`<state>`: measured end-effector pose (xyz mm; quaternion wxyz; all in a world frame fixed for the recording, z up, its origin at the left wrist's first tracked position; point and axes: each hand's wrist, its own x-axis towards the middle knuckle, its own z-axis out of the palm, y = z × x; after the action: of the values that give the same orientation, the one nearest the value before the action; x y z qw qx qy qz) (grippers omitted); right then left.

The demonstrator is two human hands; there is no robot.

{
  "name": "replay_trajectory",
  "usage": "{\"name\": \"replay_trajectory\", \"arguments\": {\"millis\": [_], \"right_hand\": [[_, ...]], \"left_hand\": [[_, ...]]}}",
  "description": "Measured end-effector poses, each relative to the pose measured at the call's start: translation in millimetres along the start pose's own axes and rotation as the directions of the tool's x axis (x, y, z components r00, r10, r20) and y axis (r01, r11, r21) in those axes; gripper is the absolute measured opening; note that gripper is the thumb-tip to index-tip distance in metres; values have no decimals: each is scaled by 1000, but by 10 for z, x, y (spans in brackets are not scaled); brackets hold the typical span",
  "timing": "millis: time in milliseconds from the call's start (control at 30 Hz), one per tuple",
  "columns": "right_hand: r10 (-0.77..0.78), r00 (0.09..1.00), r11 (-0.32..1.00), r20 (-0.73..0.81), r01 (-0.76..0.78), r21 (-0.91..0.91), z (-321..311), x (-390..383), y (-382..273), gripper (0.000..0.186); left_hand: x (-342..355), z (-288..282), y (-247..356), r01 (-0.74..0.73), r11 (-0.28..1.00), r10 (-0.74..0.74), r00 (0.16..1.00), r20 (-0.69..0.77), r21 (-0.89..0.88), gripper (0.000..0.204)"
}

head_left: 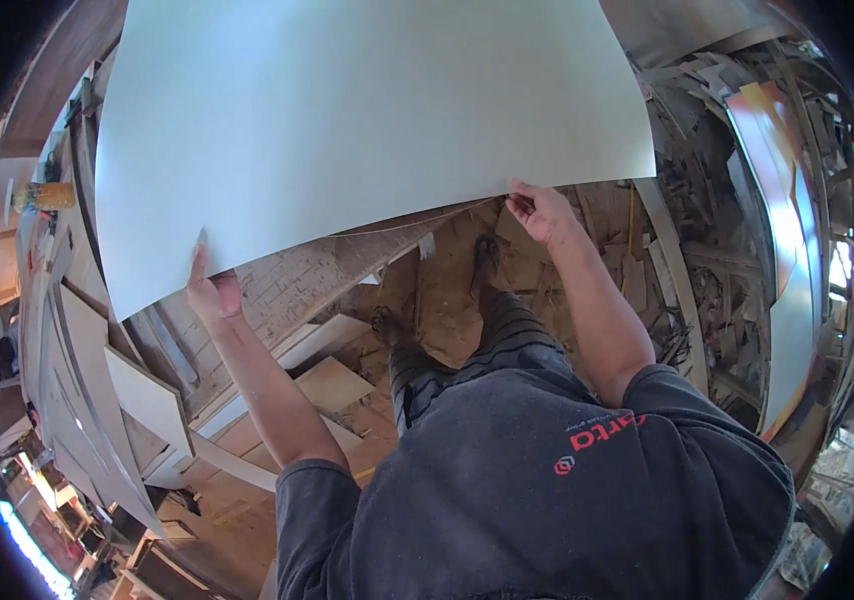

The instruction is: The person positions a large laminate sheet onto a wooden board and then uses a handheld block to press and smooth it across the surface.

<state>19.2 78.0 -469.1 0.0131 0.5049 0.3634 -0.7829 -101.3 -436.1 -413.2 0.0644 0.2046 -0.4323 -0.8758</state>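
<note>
A large pale sheet [377, 110] with a smooth, slightly glossy face spans the upper middle of the view; its far edge runs out of the picture. My left hand [213, 290] grips the near edge toward the left corner, thumb or finger on top and the others under it. Farther right, my right hand [542, 212] pinches the same edge, with its fingers curled beneath. Parts of the fingers are hidden by the sheet. Below the near edge, a worn wooden bench surface [287, 282] shows, partly covered by the sheet.
Cut boards [147, 395] lean and lie at the left, near a jar of yellowish stuff [44, 196]. Offcuts [335, 384] lie on the floor by my feet. At the right, glossy panels [787, 260] stand beside a heap of scrap strips [712, 240].
</note>
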Motion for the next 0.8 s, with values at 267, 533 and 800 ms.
{"name": "replay_trajectory", "arguments": {"millis": [267,533,800], "right_hand": [[26,1000,999,-13,-26,-20,-51,12,-75,17],[44,999,999,-15,-43,30,-232,81,46,9],[12,992,999,125,-15,30,-249,290,-5,15]], "left_hand": [[-47,4,8,12,999,-11,999,-34,34,40],[-17,-124,-149,98,988,-77,981,-177,116,41],[82,-329,-307,84,996,-84,995,-54,-3,45]]}}
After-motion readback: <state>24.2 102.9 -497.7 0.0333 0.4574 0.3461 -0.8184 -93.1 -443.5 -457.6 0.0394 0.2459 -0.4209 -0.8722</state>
